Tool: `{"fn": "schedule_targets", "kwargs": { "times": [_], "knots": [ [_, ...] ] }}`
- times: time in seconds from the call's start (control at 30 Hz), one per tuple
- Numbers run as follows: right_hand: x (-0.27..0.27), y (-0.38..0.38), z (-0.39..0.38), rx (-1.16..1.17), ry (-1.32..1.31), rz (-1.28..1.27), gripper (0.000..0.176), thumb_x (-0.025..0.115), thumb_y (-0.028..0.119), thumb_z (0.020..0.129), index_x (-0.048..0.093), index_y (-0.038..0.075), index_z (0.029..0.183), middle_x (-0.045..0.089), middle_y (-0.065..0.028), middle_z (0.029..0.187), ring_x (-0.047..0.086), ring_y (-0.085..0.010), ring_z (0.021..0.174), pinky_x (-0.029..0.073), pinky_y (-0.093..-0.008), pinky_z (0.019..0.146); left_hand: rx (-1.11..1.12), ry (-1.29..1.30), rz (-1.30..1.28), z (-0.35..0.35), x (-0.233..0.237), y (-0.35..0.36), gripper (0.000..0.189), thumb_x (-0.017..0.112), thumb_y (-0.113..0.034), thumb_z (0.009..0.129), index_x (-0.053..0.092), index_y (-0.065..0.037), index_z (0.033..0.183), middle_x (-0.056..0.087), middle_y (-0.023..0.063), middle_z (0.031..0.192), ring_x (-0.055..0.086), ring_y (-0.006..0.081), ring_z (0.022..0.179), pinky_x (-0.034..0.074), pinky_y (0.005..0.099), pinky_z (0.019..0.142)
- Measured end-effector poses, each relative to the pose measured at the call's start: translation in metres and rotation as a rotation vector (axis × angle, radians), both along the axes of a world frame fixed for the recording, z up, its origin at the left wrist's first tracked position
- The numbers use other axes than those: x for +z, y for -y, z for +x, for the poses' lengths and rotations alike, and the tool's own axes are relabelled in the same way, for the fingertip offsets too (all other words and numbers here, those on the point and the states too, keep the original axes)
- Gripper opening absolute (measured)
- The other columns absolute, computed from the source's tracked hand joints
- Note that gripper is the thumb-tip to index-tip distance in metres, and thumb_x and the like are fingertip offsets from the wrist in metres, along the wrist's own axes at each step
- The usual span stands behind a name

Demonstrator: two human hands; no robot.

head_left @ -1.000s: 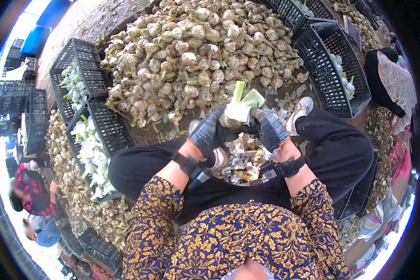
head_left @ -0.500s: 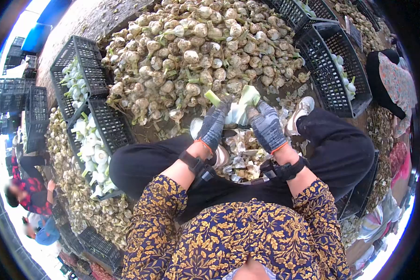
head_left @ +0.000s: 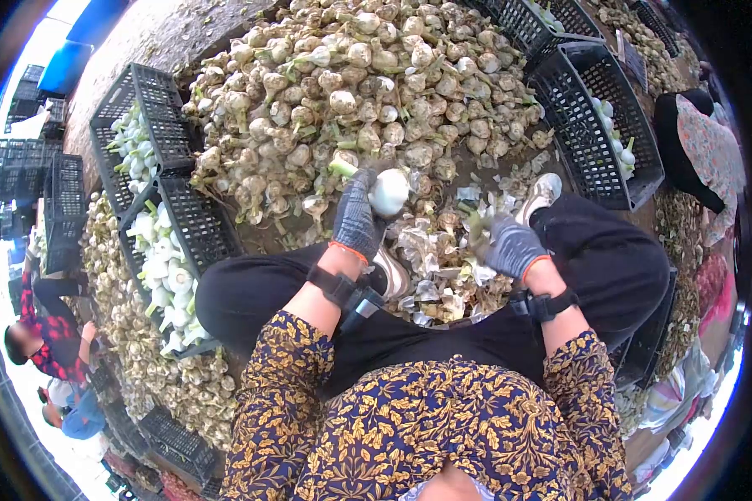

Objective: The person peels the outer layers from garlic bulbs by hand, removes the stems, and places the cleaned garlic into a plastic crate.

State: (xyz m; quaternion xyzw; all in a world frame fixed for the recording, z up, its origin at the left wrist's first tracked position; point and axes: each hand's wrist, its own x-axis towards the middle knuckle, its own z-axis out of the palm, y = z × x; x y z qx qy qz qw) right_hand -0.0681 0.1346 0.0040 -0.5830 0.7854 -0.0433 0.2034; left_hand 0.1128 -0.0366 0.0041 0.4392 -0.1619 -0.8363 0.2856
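Note:
In a grey glove, my left hand (head_left: 359, 210) is closed around a peeled white garlic bulb (head_left: 389, 193), whose green stem sticks out at the upper left. My right hand (head_left: 508, 245), gloved too, is apart from the bulb, over the loose skins; its fingers are smeared by motion, and I cannot make out whether they hold anything. Torn garlic skins (head_left: 430, 269) lie between my legs. Beyond my hands rises a large heap of unpeeled garlic (head_left: 351, 92).
Black crates with white bulbs stand at the left (head_left: 194, 219) and right (head_left: 589, 125). My shoe (head_left: 544, 194) is beside the skins. More garlic (head_left: 134, 309) lies at the left, near a person in red and black (head_left: 63, 338). Another person (head_left: 702, 150) is at the right.
My hands have moved apart. The left carries the bulb leftward, now round and smooth white; the right has let go of it and moved right and down.

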Motion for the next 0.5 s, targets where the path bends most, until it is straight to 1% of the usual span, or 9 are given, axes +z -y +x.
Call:
{"fn": "schedule_targets", "kwargs": {
  "times": [0.07,0.13,0.2,0.27,0.3,0.33,0.4,0.43,0.5],
  "knots": [
    [-0.012,-0.002,0.005,0.17,0.015,-0.166,0.042,0.048,0.042,0.077,0.059,0.003,0.089,0.059,-0.0212,0.081,0.057,-0.037,0.076,0.046,-0.042,0.07,0.001,0.033,-0.017,0.0,0.001,-0.003,0.026,0.049,-0.03,0.083,0.055,-0.009,0.098,0.06,0.0071,0.089,0.059,0.0187,0.074,0.051,0.033,0.065],
    [-0.008,0.013,0.007,0.154,0.123,-0.16,0.043,0.049,0.043,0.077,0.058,0.003,0.091,0.059,-0.0194,0.079,0.058,-0.0343,0.074,0.046,-0.0396,0.068,-0.074,0.081,-0.177,0.001,-0.011,-0.006,0.031,0.044,-0.034,0.088,0.056,-0.007,0.096,0.059,0.0047,0.081,0.057,0.0129,0.069,0.049,0.028,0.059],
    [0.012,0.033,0.019,0.133,0.223,-0.158,0.045,0.05,0.044,0.078,0.058,0.002,0.092,0.06,-0.0177,0.078,0.059,-0.0315,0.072,0.047,-0.0372,0.067,-0.14,0.192,-0.275,0.002,-0.018,-0.009,0.041,0.04,-0.042,0.088,0.057,-0.005,0.092,0.058,0.007,0.076,0.057,0.0128,0.067,0.048,0.0282,0.06],
    [0.034,0.053,0.038,-0.415,0.859,-0.08,0.048,0.053,0.045,0.079,0.057,-0.001,0.092,0.059,-0.0123,0.071,0.059,-0.0201,0.063,0.048,-0.0307,0.058,-0.378,0.586,-0.799,0.002,-0.003,-0.012,0.045,0.036,-0.043,0.089,0.058,-0.004,0.085,0.058,0.0098,0.073,0.058,0.0161,0.068,0.046,0.0299,0.061],
    [0.045,0.062,0.044,-0.633,1.13,0.087,0.047,0.057,0.043,0.078,0.056,-0.002,0.09,0.056,-0.0076,0.066,0.055,-0.0121,0.056,0.046,-0.0252,0.049,-0.466,0.612,-0.987,0.005,-0.007,-0.013,0.046,0.036,-0.042,0.089,0.059,-0.002,0.087,0.059,0.0133,0.077,0.059,0.02,0.072,0.045,0.0312,0.063],
    [0.05,0.071,0.044,-0.535,1.129,0.193,0.048,0.058,0.044,0.077,0.055,-0.002,0.091,0.057,-0.0081,0.066,0.056,-0.0128,0.052,0.045,-0.026,0.046,-0.468,0.615,-0.985,0.005,-0.001,-0.015,0.046,0.036,-0.042,0.089,0.059,-0.002,0.087,0.059,0.0133,0.077,0.059,0.02,0.072,0.045,0.0312,0.063],
    [0.052,0.075,0.053,-0.58,1.107,0.234,0.047,0.058,0.043,0.077,0.056,-0.002,0.088,0.058,-0.0078,0.065,0.056,-0.0135,0.053,0.046,-0.0261,0.047,-0.469,0.447,-1.114,0.002,0.021,-0.018,0.04,0.037,-0.037,0.089,0.059,-0.004,0.093,0.061,0.0142,0.084,0.059,0.0233,0.076,0.044,0.0314,0.066],
    [0.05,0.074,0.054,-0.579,1.109,0.236,0.047,0.058,0.043,0.077,0.056,-0.002,0.088,0.058,-0.0078,0.065,0.056,-0.0135,0.053,0.046,-0.0261,0.047,-0.543,0.497,-1.023,0.002,0.027,-0.017,0.035,0.04,-0.032,0.088,0.059,-0.005,0.097,0.061,0.0144,0.089,0.059,0.0245,0.078,0.044,0.0311,0.068],
    [0.045,0.07,0.053,-0.519,1.159,0.181,0.038,0.052,0.037,0.083,0.056,-0.002,0.085,0.052,-0.004,0.06,0.053,-0.011,0.048,0.043,-0.023,0.044,-0.556,0.537,-1.046,0.005,0.025,-0.018,0.032,0.041,-0.031,0.088,0.06,-0.006,0.096,0.061,0.0142,0.088,0.059,0.0248,0.078,0.044,0.0314,0.068]
  ]
}}
